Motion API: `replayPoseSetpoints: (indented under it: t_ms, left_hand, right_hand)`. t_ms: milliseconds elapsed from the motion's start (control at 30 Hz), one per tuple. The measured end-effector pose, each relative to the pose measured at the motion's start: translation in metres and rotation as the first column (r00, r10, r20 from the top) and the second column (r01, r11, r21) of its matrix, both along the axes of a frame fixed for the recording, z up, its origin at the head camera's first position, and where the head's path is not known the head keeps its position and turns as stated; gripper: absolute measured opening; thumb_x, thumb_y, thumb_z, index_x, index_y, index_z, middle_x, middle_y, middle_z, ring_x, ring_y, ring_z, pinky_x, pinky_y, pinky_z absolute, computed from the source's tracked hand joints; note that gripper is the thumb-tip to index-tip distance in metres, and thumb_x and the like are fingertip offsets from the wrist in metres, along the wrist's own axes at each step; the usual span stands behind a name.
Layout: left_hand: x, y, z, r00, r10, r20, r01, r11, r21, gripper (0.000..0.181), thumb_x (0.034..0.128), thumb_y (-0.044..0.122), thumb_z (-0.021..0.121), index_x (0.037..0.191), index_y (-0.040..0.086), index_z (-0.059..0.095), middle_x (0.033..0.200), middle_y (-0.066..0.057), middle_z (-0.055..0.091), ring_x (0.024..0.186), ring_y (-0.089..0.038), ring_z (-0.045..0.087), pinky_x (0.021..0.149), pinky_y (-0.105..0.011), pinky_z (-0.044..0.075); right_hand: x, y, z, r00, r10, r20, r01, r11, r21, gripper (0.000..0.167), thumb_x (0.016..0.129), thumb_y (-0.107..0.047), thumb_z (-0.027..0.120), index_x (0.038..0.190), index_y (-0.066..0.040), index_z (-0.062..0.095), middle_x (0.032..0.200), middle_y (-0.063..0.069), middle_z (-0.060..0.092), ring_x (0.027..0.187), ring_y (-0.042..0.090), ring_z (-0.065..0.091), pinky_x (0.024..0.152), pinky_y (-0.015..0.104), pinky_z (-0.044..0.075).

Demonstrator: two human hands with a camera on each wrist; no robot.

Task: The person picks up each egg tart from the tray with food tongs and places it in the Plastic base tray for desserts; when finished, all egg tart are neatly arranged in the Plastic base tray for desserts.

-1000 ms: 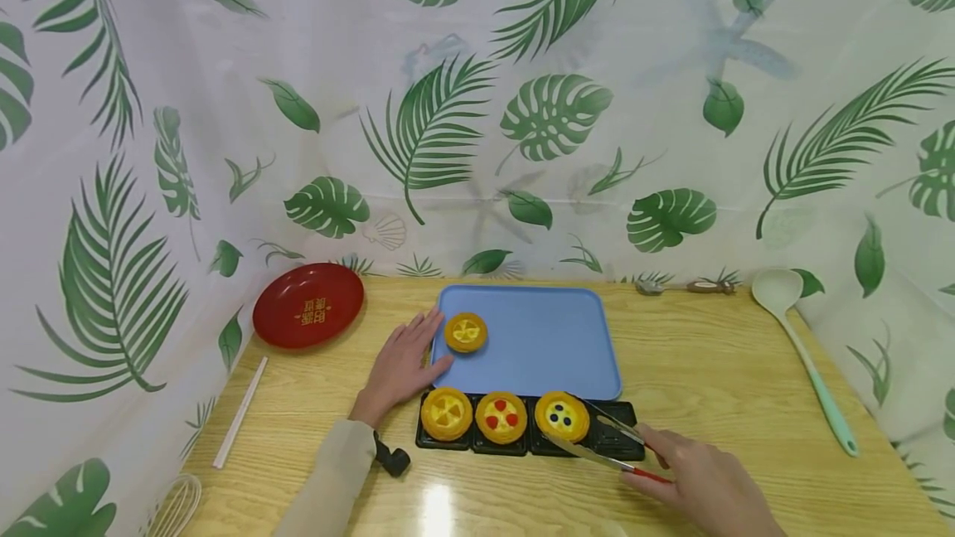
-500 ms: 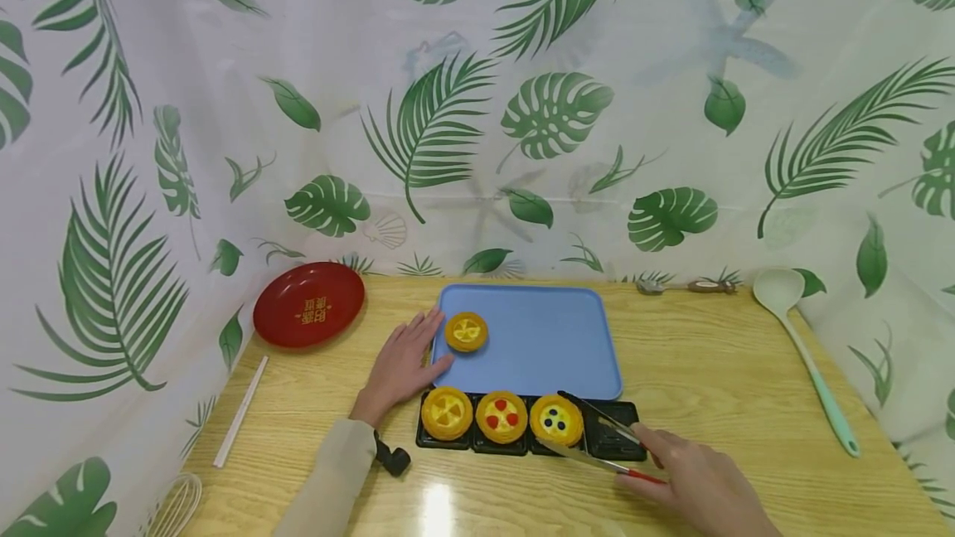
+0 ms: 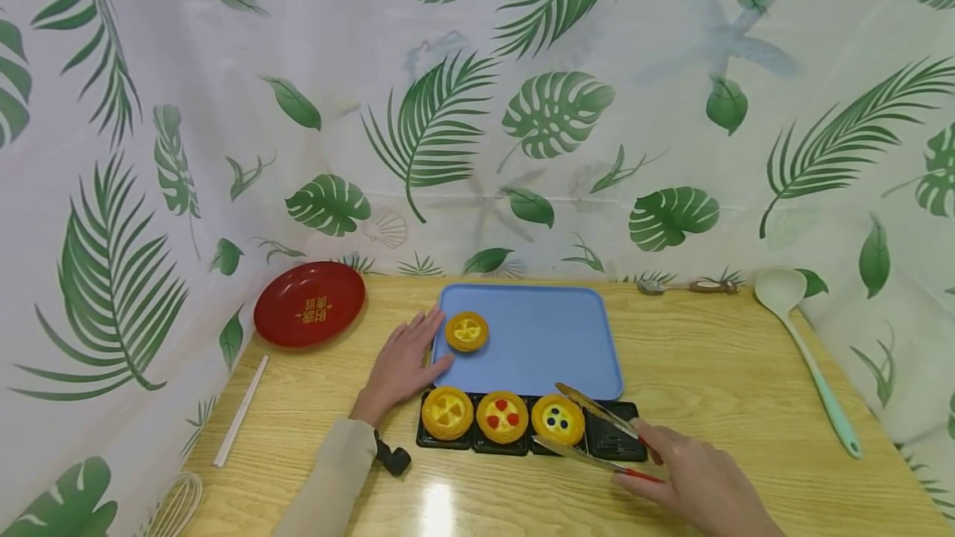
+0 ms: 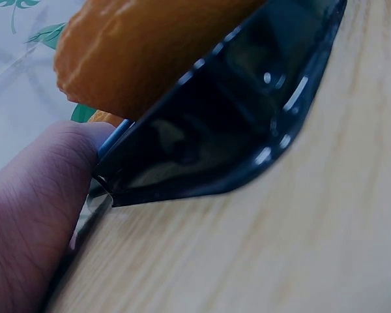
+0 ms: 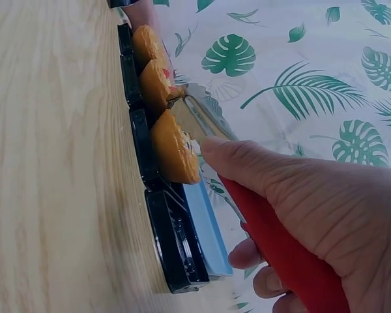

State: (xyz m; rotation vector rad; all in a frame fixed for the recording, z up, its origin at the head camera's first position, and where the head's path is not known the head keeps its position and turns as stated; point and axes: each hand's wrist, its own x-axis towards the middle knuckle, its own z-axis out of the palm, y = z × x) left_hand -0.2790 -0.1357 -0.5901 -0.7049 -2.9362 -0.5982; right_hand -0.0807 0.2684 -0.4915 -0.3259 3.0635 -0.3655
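While right fingers [image 3: 653,437] grip tongs [image 3: 578,454], spread wider now over dotted tart [image 3: 557,418], left fingers [image 3: 413,334] straight

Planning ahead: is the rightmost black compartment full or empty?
Empty: beside the blue-dotted tart, the rightmost compartment shows bare black floor in the head and right wrist views.

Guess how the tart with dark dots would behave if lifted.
The tart with dark dots probably keeps its shape, as it looks thick and solid. It might slip or twist between the tongs, since its side is round and sloping.
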Motion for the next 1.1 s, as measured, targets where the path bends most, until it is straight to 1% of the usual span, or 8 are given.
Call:
replayPoseSetpoints:
  t_ms: [200,467,533,600,667,733,900,1100]
  left_hand:
    - [-0.001,0.000,-0.001,1.000,0.003,-0.004,-0.003,1.000,-0.005,0.085,0.1018,0.069,0.043,0.169,0.022,0.020,0.174,0.007,0.016,0.161,-0.025,0.019,0.129,-0.049,0.017]
    - [-0.001,0.000,-0.001,1.000,0.007,-0.007,-0.007,1.000,-0.010,0.085,0.1016,0.069,0.043,0.169,0.021,0.021,0.174,0.006,0.017,0.160,-0.025,0.020,0.129,-0.049,0.018]
    - [-0.001,0.000,0.000,1.000,0.003,-0.010,-0.003,1.000,-0.006,0.085,0.1017,0.068,0.044,0.168,0.020,0.022,0.174,0.005,0.018,0.160,-0.025,0.021,0.128,-0.049,0.018]
    - [-0.001,0.000,0.000,1.000,0.001,-0.010,-0.001,1.000,-0.009,0.085,0.1018,0.068,0.044,0.168,0.020,0.022,0.174,0.005,0.019,0.160,-0.026,0.021,0.129,-0.049,0.018]
    - [-0.001,0.000,0.000,1.000,0.002,-0.005,-0.002,1.000,-0.014,0.085,0.1018,0.069,0.043,0.168,0.020,0.022,0.174,0.005,0.018,0.160,-0.025,0.020,0.129,-0.049,0.018]
    - [-0.001,0.000,0.000,1.000,0.003,-0.001,-0.003,1.000,-0.014,0.085,0.1017,0.069,0.043,0.169,0.020,0.022,0.174,0.005,0.018,0.160,-0.025,0.020,0.129,-0.049,0.018]
    - [-0.001,0.000,0.000,1.000,0.005,-0.001,-0.005,1.000,-0.013,0.085,0.1016,0.069,0.043,0.169,0.021,0.021,0.174,0.006,0.017,0.160,-0.025,0.020,0.129,-0.048,0.017]
    - [-0.001,0.000,0.000,1.000,0.004,-0.005,-0.004,1.000,-0.010,0.085,0.1016,0.069,0.043,0.169,0.021,0.021,0.174,0.007,0.016,0.160,-0.025,0.020,0.129,-0.049,0.017]
  right_hand:
    - [-0.002,-0.002,0.005,1.000,0.005,-0.002,-0.005,1.000,-0.021,0.053,0.081,-0.072,0.074,0.102,-0.025,0.064,0.074,-0.012,0.048,0.057,0.003,0.039,0.048,0.024,0.033]
    - [-0.009,-0.004,0.012,1.000,-0.009,-0.027,0.007,0.997,-0.072,0.074,0.080,-0.073,0.075,0.125,-0.014,0.070,0.081,-0.011,0.056,0.063,0.005,0.044,0.054,0.025,0.039]
    - [-0.011,-0.004,0.013,0.999,-0.007,-0.054,0.002,0.996,-0.092,0.069,0.081,-0.072,0.076,0.120,-0.015,0.070,0.081,-0.011,0.055,0.062,0.004,0.042,0.053,0.024,0.038]
    - [-0.014,-0.005,0.014,0.996,0.001,-0.094,-0.011,0.994,-0.110,0.060,0.082,-0.070,0.076,0.109,-0.017,0.068,0.080,-0.011,0.053,0.058,0.002,0.038,0.051,0.023,0.034]
    - [-0.017,-0.005,0.015,0.991,0.008,-0.136,-0.025,0.991,-0.128,0.052,0.082,-0.067,0.078,0.098,-0.020,0.061,0.078,-0.011,0.050,0.055,0.001,0.034,0.049,0.022,0.030]
    - [-0.021,-0.007,0.016,0.987,0.010,-0.163,-0.031,0.991,-0.130,0.051,0.083,-0.065,0.079,0.091,-0.021,0.056,0.077,-0.012,0.048,0.052,0.001,0.031,0.047,0.022,0.027]
    - [-0.030,-0.013,0.019,0.986,-0.004,-0.164,-0.016,0.993,-0.116,0.053,0.082,-0.069,0.077,0.090,-0.022,0.054,0.075,-0.011,0.049,0.050,0.003,0.028,0.045,0.023,0.026]
    - [-0.046,-0.021,0.016,0.978,0.020,-0.208,-0.045,0.992,-0.118,0.050,0.082,-0.064,0.081,0.093,-0.022,0.056,0.077,-0.012,0.049,0.051,0.003,0.033,0.045,0.023,0.028]
